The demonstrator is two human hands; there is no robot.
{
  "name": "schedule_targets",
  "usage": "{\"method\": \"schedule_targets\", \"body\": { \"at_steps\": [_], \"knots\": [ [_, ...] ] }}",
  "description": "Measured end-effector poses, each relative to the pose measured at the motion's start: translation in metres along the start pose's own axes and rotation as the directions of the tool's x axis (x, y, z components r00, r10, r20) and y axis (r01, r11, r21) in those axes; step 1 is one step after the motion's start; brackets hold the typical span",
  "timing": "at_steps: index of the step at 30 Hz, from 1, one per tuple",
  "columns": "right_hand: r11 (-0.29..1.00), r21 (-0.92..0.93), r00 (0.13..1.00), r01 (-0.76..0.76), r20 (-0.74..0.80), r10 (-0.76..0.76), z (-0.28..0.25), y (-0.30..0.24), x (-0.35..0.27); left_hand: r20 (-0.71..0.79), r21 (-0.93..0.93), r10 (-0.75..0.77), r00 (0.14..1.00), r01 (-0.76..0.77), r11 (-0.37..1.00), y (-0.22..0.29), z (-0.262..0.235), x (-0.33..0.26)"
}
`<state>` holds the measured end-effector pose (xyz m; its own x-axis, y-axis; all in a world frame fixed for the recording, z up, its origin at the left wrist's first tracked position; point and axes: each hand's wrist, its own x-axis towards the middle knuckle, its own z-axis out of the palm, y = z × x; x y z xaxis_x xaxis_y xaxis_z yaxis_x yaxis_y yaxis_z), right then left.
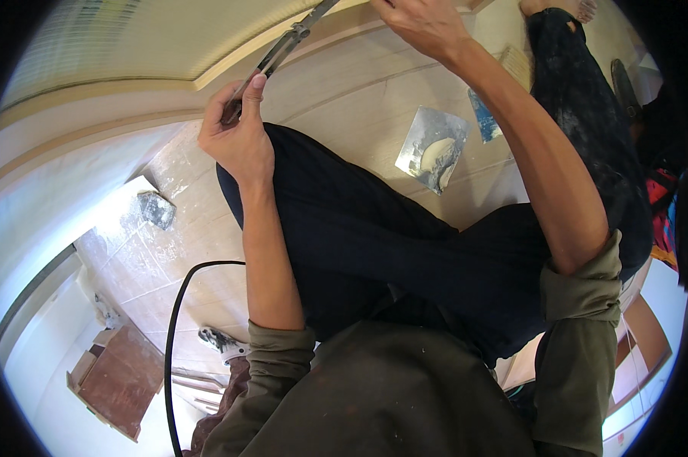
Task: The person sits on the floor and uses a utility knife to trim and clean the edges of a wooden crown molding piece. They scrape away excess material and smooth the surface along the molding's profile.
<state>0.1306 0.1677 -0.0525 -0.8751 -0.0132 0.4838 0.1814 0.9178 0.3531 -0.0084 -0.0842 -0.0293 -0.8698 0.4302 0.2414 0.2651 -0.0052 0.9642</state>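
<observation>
My left hand (241, 137) is closed round the lower end of a long, narrow, hinged metal bar (283, 46). The bar slants up to the right, shows a pivot partway along, and runs out past the top edge. Beyond it, at the top, my right hand (427, 30) has its fingers curled beside the pale frame; its fingertips are cut off by the picture's edge, so what they hold is hidden. The pale yellow frame (229, 72) holds a ribbed, translucent panel (146, 46) right behind the bar.
On the tiled floor lies a square metal plate (418, 142) bearing pale paste, beside a blue packet (484, 116). A smeared grey piece (156, 209) rests at left. A black cable (170, 343) curves past my left arm, near a brown wooden box (119, 377). Dark-trousered legs (344, 190) spread below me.
</observation>
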Motion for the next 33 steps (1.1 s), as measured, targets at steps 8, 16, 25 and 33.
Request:
{"method": "schedule_targets", "body": {
  "at_steps": [8,16,25,33],
  "knots": [
    [0.989,0.106,0.995,-0.1,-0.014,0.102,0.006,0.009,-0.001,0.011,0.018,-0.014,1.0,0.014,1.0,0.001,-0.002,0.001],
    [0.779,0.452,0.875,-0.434,0.007,0.484,-0.012,0.005,-0.025,0.002,-0.004,-0.03,1.0,0.03,1.0,0.001,-0.003,0.001],
    [0.782,0.534,0.905,-0.322,-0.068,0.419,-0.006,-0.001,-0.02,-0.012,-0.01,-0.02,1.0,0.02,1.0,-0.001,-0.002,0.002],
    [0.916,0.355,0.967,-0.186,-0.097,0.234,-0.003,0.006,-0.012,0.009,0.012,-0.029,1.0,0.029,1.0,-0.002,-0.002,0.002]
  ]
}}
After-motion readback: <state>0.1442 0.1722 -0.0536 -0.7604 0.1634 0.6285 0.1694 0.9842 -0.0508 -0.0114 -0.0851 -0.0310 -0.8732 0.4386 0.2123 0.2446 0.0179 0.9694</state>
